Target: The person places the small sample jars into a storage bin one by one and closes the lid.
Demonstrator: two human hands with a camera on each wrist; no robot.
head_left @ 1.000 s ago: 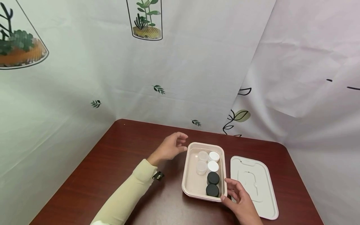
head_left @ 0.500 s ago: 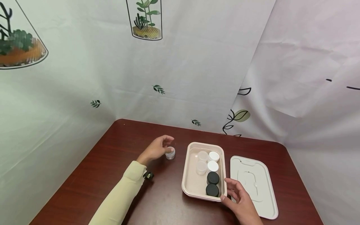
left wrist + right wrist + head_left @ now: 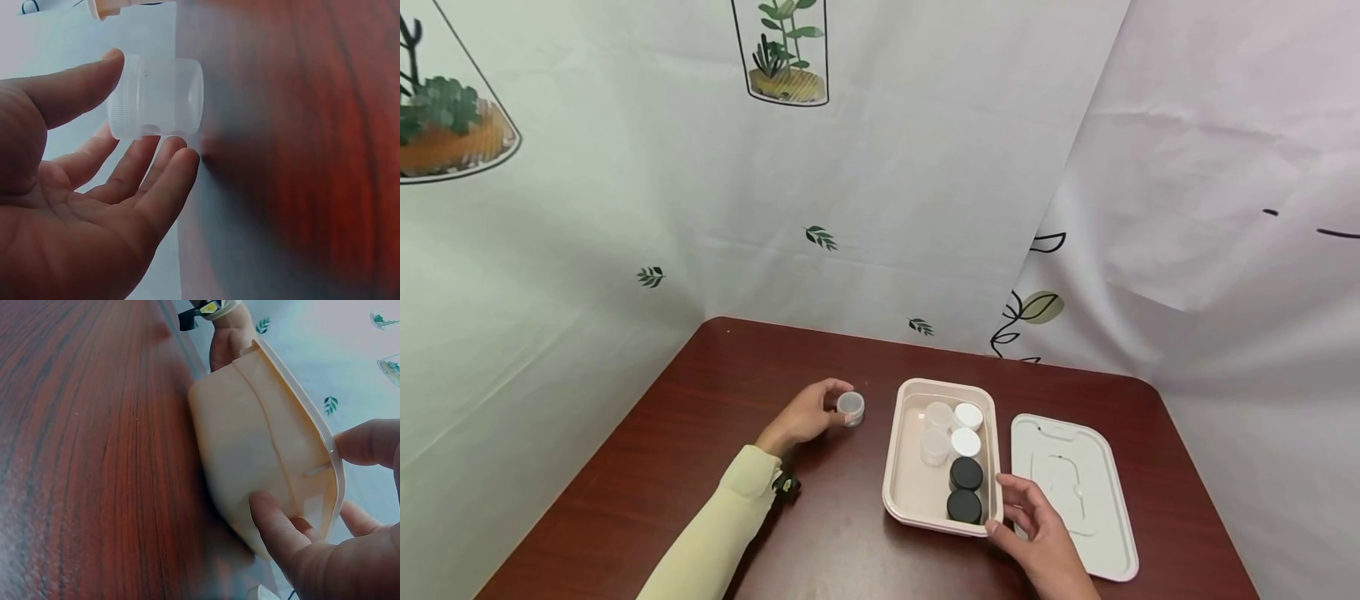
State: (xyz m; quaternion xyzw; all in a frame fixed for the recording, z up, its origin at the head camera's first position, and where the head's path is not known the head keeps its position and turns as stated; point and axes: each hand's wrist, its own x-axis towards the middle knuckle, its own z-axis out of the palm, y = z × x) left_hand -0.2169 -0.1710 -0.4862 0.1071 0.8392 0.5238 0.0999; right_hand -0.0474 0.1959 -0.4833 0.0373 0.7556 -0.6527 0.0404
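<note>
A small clear plastic jar (image 3: 851, 406) with a ridged lid stands on the table, left of the beige container. My left hand (image 3: 806, 415) holds it, the thumb at the lid's edge and the fingers along the other side; the left wrist view shows this jar (image 3: 164, 97) close up. On the right, my right hand (image 3: 1042, 535) grips the near right corner of the beige container (image 3: 904, 498). From the right wrist, fingertips meet the container's (image 3: 240, 434) rim and outer wall. Inside it are two clear jars (image 3: 936, 447), two white-topped jars (image 3: 966, 442) and two black-lidded jars (image 3: 964, 506).
A pale flat lid (image 3: 1105, 508) lies on the table right of the container, partly behind my right hand. The dark red wooden table (image 3: 842, 542) ends at a printed white cloth (image 3: 880, 208) hanging behind it and at the sides.
My left hand has moved left from the container's far left corner to the separate clear jar and taken hold of it. The right hand stays at the container's corner.
</note>
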